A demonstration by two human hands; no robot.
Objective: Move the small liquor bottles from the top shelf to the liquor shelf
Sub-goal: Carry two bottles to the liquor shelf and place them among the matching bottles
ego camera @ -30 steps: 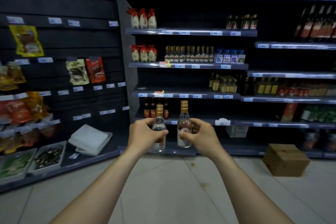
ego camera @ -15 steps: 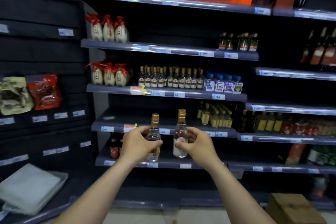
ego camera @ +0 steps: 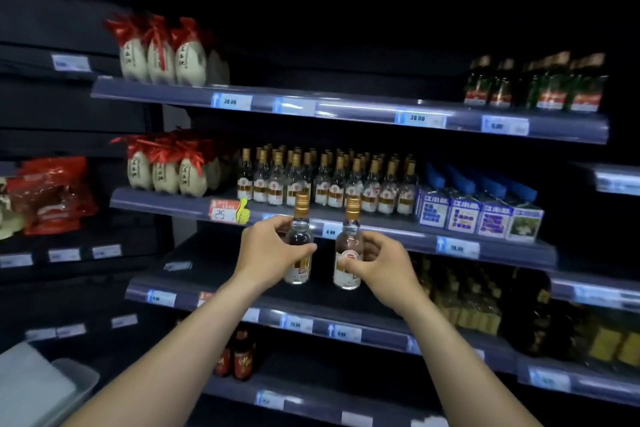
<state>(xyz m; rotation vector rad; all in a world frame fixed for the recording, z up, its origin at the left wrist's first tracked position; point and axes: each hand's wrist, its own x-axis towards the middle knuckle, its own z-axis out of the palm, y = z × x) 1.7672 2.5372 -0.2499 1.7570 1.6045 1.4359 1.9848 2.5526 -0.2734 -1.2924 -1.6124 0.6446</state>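
Small liquor bottles, two: one (ego camera: 298, 246) clasped upright in left hand (ego camera: 273, 251), one (ego camera: 348, 253) in right hand (ego camera: 379, 262), held near stocked liquor shelf (ego camera: 381, 224); toppling standing row (ego camera: 325, 180) apparently risked if inserted carelessly.

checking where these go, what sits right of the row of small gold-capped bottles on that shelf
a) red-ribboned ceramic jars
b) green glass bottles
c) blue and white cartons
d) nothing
c: the blue and white cartons stand directly right of the row of small gold-capped bottles on the same shelf; the red-ribboned jars are to the row's left and the green bottles are one shelf up.
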